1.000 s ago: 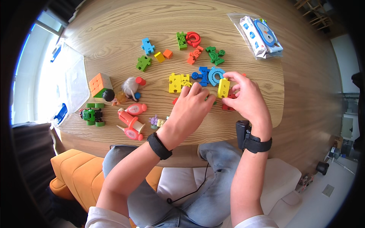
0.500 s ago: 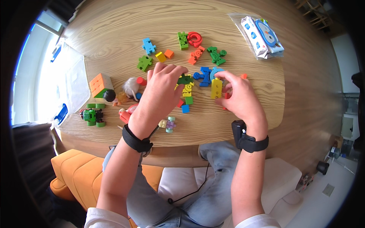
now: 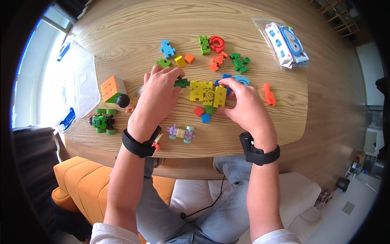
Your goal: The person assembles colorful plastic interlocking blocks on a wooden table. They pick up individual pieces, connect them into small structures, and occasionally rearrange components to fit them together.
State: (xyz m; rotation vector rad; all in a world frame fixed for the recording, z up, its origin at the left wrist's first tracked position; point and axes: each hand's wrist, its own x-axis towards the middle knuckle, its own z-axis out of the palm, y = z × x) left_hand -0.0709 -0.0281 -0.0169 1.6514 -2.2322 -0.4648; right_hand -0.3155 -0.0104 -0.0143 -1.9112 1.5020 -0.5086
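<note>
My left hand [image 3: 156, 91] is closed, its fingertips on a dark green puzzle-shaped block [image 3: 181, 83]. Just right of that block, a yellow puzzle block [image 3: 196, 90] with printed marks lies beside a yellow gear-patterned block [image 3: 209, 94]. My right hand [image 3: 248, 106] pinches another yellow block [image 3: 219, 96] between thumb and fingers, close against the gear-patterned one. Whether these yellow blocks interlock I cannot tell. Partly behind my right fingers are a dark blue block [image 3: 226, 77] and a light blue gear block [image 3: 242, 80].
Small red [image 3: 198, 111], green [image 3: 209, 109] and blue cubes [image 3: 205, 118] lie nearer me. Beyond are several coloured blocks [image 3: 204, 44]. Left stand a puzzle cube [image 3: 113, 88] and green toy truck [image 3: 102, 121]; a wheeled block toy [image 3: 181, 133] is near the front edge. Wipes [image 3: 286, 44] lie far right.
My left hand has moved left with the dark green block, uncovering the left yellow block. My right hand has brought its yellow block left, up to the gear-patterned one.
</note>
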